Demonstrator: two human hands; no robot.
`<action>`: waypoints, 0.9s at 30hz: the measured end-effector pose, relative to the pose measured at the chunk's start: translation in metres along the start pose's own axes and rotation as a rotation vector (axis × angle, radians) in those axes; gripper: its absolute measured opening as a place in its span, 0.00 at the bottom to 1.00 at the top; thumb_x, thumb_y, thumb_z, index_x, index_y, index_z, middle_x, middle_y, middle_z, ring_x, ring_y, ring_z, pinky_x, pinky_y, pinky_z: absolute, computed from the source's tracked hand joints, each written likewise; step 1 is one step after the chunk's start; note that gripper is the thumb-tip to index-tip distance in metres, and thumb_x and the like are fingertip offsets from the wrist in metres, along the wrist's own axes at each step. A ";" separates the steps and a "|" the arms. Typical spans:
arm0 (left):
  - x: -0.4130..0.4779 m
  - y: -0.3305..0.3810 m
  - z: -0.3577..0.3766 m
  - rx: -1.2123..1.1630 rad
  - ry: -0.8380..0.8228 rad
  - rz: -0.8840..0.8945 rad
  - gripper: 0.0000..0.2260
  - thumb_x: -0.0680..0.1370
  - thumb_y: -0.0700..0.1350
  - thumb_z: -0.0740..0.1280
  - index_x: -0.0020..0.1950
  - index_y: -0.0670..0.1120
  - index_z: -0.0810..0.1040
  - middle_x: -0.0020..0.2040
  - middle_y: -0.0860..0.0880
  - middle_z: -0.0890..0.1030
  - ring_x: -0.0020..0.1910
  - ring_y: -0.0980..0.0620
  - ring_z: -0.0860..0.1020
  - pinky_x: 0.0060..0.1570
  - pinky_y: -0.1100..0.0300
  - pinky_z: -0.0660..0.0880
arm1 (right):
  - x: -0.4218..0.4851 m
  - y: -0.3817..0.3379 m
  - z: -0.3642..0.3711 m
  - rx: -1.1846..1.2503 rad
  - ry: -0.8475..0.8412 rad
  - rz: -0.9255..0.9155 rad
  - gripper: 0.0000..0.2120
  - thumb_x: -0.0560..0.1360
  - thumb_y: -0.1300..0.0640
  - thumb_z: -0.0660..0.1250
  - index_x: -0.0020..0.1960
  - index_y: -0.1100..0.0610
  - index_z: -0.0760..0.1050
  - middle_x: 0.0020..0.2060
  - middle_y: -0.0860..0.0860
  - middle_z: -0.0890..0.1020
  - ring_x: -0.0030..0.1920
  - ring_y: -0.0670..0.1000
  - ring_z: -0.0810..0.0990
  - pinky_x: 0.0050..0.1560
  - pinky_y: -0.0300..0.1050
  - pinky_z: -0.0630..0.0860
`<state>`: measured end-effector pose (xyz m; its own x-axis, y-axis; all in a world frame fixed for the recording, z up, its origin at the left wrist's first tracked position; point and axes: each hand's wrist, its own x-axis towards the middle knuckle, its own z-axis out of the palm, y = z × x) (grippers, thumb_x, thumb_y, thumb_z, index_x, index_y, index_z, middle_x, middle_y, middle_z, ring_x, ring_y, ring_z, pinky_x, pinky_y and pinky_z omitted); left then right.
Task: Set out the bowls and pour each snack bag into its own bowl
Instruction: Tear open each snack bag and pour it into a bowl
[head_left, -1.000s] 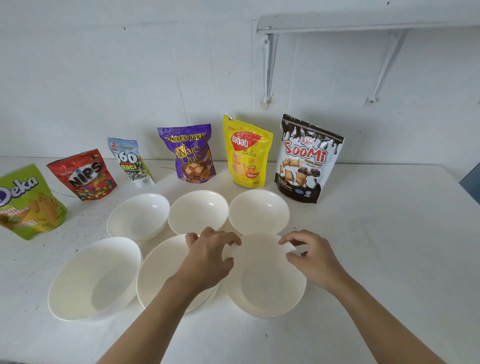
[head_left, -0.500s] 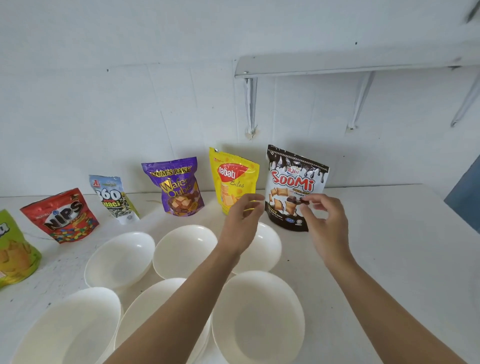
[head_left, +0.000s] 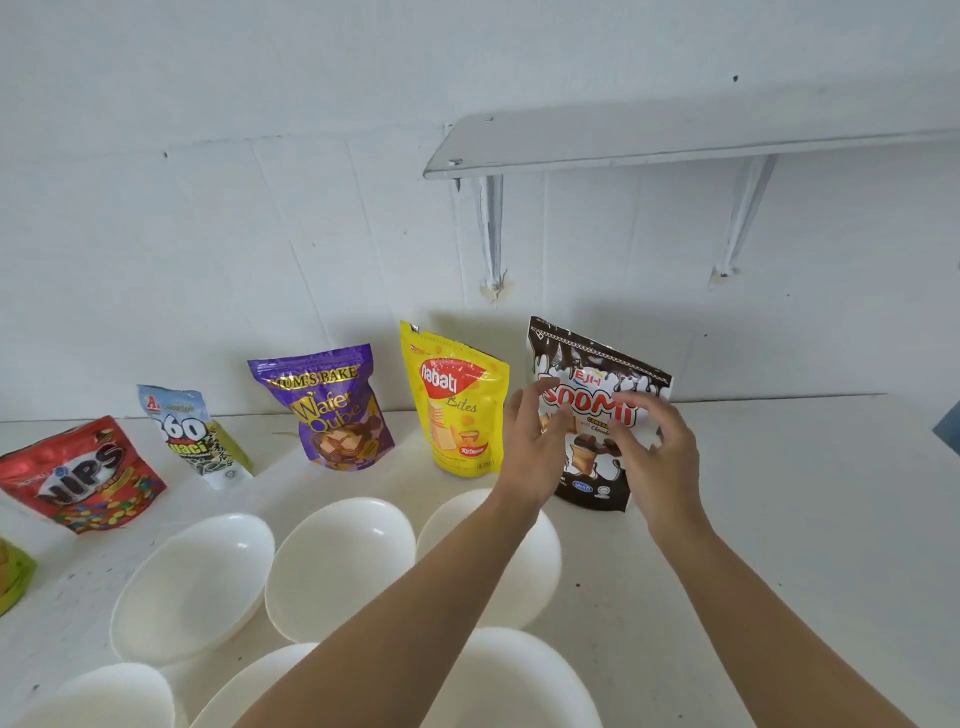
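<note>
Soomi bag (head_left: 592, 470) is stood upright just right of the Nabati bag (head_left: 457, 410), with left hand (head_left: 535, 441) and right hand (head_left: 657, 452) spread loosely before it, nothing gripped yet. Top edge is probably best pinched at both corners, tbh.

White wall (head_left: 260, 156) w/ bracketed shelf (head_left: 675, 137); white table (head_left: 805, 519).

White bracketed shelf (head_left: 675, 140); blue edge (head_left: 948, 434), perhaps furniture
</note>
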<state>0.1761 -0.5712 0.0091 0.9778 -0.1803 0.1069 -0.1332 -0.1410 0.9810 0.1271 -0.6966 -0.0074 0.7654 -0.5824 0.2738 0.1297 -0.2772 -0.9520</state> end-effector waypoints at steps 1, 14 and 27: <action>0.003 -0.002 0.002 -0.008 0.016 0.019 0.13 0.85 0.44 0.63 0.70 0.51 0.74 0.67 0.51 0.69 0.69 0.56 0.68 0.55 0.77 0.66 | 0.003 0.003 0.000 0.008 0.005 0.002 0.12 0.78 0.63 0.69 0.56 0.48 0.80 0.57 0.46 0.82 0.60 0.49 0.81 0.58 0.55 0.81; 0.028 -0.010 0.016 -0.176 -0.023 -0.062 0.05 0.76 0.40 0.72 0.47 0.49 0.78 0.62 0.48 0.78 0.64 0.46 0.80 0.55 0.48 0.83 | 0.026 0.002 -0.012 0.110 0.140 0.158 0.11 0.80 0.70 0.61 0.52 0.56 0.76 0.60 0.53 0.80 0.56 0.55 0.82 0.32 0.32 0.79; 0.005 0.026 -0.014 -0.318 -0.071 0.135 0.12 0.79 0.35 0.72 0.60 0.46 0.79 0.58 0.46 0.84 0.57 0.48 0.84 0.52 0.42 0.84 | 0.021 -0.043 -0.010 0.200 0.122 0.079 0.03 0.81 0.62 0.66 0.51 0.56 0.75 0.57 0.50 0.82 0.52 0.45 0.82 0.37 0.31 0.80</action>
<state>0.1802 -0.5620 0.0376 0.9397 -0.2454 0.2382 -0.1924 0.1968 0.9614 0.1310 -0.7049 0.0409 0.6976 -0.6878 0.2007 0.2043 -0.0775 -0.9758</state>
